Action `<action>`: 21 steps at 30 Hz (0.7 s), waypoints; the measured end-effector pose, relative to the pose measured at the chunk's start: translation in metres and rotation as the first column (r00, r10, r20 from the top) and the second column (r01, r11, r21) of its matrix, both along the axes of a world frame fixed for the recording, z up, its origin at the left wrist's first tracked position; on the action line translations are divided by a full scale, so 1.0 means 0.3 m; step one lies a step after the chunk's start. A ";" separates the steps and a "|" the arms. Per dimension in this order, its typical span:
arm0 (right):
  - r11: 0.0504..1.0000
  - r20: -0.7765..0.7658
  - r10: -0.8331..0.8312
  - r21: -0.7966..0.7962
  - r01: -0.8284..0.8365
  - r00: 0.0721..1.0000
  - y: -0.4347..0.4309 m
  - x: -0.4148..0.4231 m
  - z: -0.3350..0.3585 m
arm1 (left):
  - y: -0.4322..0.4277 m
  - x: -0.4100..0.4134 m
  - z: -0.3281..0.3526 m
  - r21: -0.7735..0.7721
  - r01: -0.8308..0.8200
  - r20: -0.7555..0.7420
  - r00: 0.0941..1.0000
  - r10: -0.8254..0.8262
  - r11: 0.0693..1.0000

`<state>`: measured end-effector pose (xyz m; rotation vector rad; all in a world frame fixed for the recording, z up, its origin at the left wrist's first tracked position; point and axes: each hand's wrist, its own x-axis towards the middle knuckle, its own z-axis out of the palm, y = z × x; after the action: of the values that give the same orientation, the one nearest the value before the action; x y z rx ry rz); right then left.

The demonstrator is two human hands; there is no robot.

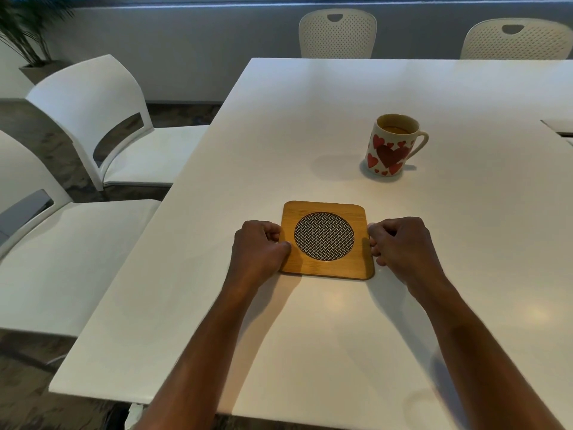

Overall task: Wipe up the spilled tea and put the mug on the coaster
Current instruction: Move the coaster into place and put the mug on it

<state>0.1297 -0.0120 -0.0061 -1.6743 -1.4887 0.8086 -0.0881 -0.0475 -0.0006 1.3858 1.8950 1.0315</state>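
Note:
A square wooden coaster (326,268) with a round woven black-and-white centre lies flat on the white table (310,119). My left hand (259,248) grips its left edge with curled fingers. My right hand (400,246) grips its right edge the same way. A white mug (391,147) with red hearts stands upright farther back and to the right, its handle pointing right. Tea fills the mug partway. No spilled tea or cloth shows on the table.
White chairs (102,119) stand along the table's left side, and two perforated chairs (338,32) sit behind its far edge. A potted plant (28,29) fills the back left corner. A flat grey object (558,127) pokes in at the right edge.

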 end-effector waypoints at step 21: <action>1.000 -0.055 0.001 -0.021 -0.002 0.998 0.012 0.009 -0.016 | 0.001 -0.026 -0.007 -0.007 0.012 0.070 0.997 -0.012 1.000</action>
<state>0.1323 -0.0086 -0.0109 -1.6532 -1.4491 0.8672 -0.0959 -0.0472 -0.0026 1.3375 1.8360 1.0524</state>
